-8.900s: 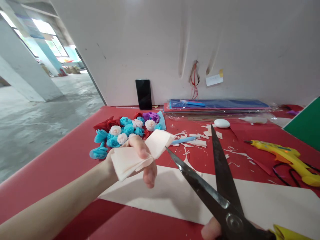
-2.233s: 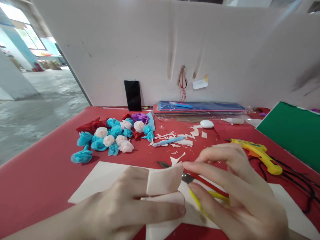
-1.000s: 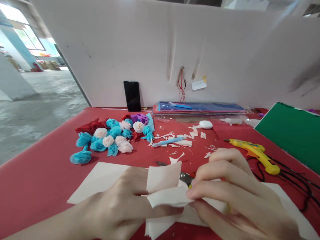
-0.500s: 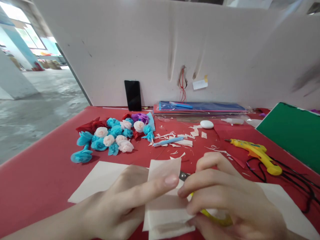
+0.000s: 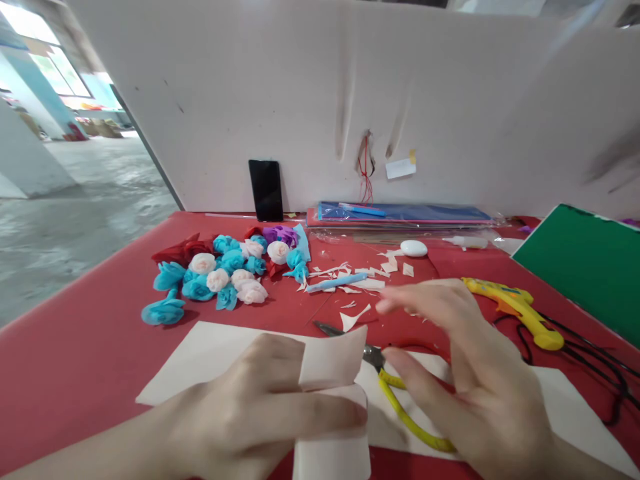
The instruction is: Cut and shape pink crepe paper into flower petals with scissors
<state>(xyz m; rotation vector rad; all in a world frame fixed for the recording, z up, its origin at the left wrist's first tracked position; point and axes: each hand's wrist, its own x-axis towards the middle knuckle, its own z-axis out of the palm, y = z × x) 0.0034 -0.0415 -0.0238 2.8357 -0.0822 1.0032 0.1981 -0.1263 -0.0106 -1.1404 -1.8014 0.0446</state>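
Note:
My left hand pinches a stack of pale pink crepe-paper squares low in the middle of the view; one square stands up above the fingers and another hangs below them. My right hand hovers just to the right with its fingers spread and blurred, nothing in them. Under it lie scissors with yellow and red handles, on a large pale pink sheet spread over the red table.
A heap of blue, pink, red and purple paper roses lies at the left. Paper scraps, a blue pen, a yellow glue gun with black cord, a black phone, stacked paper packs and a green board ring the back and right.
My right hand has let go of the paper squares and lifted away to the right, fingers spreading. My left hand still holds the stack. The scissors, held earlier, lie on the sheet.

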